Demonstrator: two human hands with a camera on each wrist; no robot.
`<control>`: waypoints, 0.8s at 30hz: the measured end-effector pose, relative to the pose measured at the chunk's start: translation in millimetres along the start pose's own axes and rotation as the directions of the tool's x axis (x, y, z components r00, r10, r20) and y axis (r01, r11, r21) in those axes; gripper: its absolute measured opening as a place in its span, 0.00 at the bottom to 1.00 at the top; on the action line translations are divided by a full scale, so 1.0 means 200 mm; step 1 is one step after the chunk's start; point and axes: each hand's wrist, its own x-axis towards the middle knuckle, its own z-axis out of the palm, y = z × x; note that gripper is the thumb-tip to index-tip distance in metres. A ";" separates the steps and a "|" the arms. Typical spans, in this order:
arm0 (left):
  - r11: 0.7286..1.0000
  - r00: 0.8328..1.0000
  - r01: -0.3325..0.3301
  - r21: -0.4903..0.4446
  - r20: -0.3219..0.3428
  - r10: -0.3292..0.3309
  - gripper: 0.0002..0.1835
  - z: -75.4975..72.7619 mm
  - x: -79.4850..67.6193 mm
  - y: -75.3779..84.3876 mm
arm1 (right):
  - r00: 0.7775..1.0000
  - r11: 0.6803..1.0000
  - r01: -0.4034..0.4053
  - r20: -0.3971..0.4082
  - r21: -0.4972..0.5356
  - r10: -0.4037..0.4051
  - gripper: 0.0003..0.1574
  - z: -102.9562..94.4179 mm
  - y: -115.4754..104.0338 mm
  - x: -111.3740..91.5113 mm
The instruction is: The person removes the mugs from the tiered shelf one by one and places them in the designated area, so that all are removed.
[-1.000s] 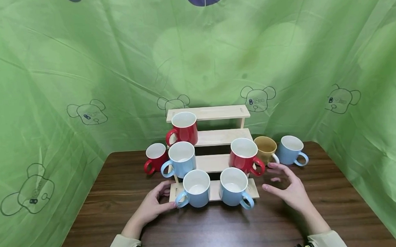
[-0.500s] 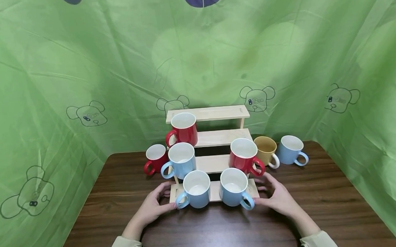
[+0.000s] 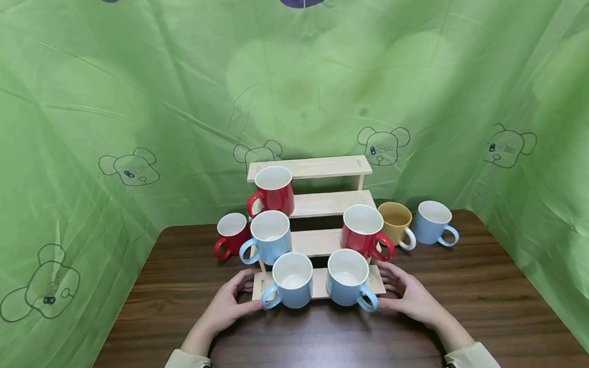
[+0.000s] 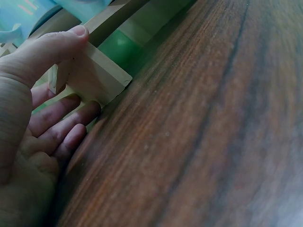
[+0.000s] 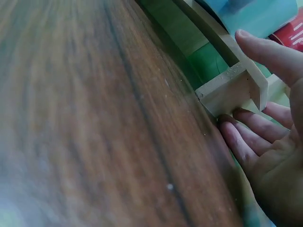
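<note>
A stepped wooden rack (image 3: 317,242) stands on the table with mugs on its tiers. My left hand (image 3: 227,305) grips its lower left end, thumb at the front edge and fingers by the side support (image 4: 102,75). At the lower right end, my right hand (image 3: 414,297) holds the rack the same way, its fingers against the side support (image 5: 227,92). Two light blue mugs (image 3: 293,284) (image 3: 347,281) sit on the bottom tier between my hands. Higher up are another blue mug (image 3: 272,243), a red mug (image 3: 361,236) and a second red mug (image 3: 277,196).
Left of the rack, a red mug (image 3: 234,237) stands on the dark wood table (image 3: 313,347). A tan mug (image 3: 395,223) with a white handle and a light blue mug (image 3: 431,227) stand to the right. Behind hangs a green curtain (image 3: 185,101).
My right hand has moved left and down from beside the tan mug to the rack's lower right end and taken hold there. The left hand, rack and mugs stay put.
</note>
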 end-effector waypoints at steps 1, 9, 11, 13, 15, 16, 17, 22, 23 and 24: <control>1.000 1.000 -0.003 -0.003 0.002 0.003 0.38 0.00 0.00 0.00 | 1.000 1.000 -0.002 -0.004 0.011 0.002 0.55 0.00 0.00 0.00; 0.999 0.999 -0.045 -0.031 0.015 0.045 0.37 0.00 0.00 0.00 | 1.000 0.998 -0.020 -0.022 0.062 0.021 0.50 0.00 0.05 0.00; 0.998 0.999 -0.045 -0.034 0.012 0.045 0.37 0.00 0.00 0.00 | 1.000 0.997 -0.019 -0.013 0.074 0.020 0.50 -0.01 0.05 0.00; 0.999 0.999 -0.042 -0.031 0.010 0.042 0.37 0.00 -0.01 0.00 | 1.000 0.996 -0.022 -0.008 0.085 0.023 0.51 -0.01 0.05 0.00; 0.999 0.999 -0.041 -0.029 0.008 0.041 0.37 0.00 -0.01 0.00 | 1.000 0.996 -0.021 0.001 0.085 0.021 0.50 -0.01 0.06 0.00; 0.999 0.999 -0.041 -0.029 0.008 0.042 0.37 0.00 -0.01 0.00 | 1.000 0.996 -0.023 0.002 0.085 0.023 0.50 -0.01 0.06 0.01; 0.999 0.999 -0.042 -0.028 0.008 0.042 0.37 0.00 -0.01 0.00 | 1.000 0.996 -0.025 0.004 0.085 0.025 0.50 -0.01 0.06 0.00; 0.998 0.999 -0.051 -0.033 0.010 0.052 0.37 0.00 -0.01 0.00 | 0.999 0.996 -0.035 0.010 0.078 0.034 0.49 -0.01 0.06 0.00; 0.998 0.999 -0.053 -0.034 0.010 0.053 0.37 0.00 -0.01 0.00 | 0.999 0.997 -0.034 0.013 0.072 0.033 0.48 -0.01 0.06 -0.01; 0.998 0.998 -0.053 -0.036 0.011 0.054 0.37 0.00 -0.01 0.00 | 0.999 0.997 -0.034 0.015 0.065 0.033 0.48 -0.01 0.06 -0.01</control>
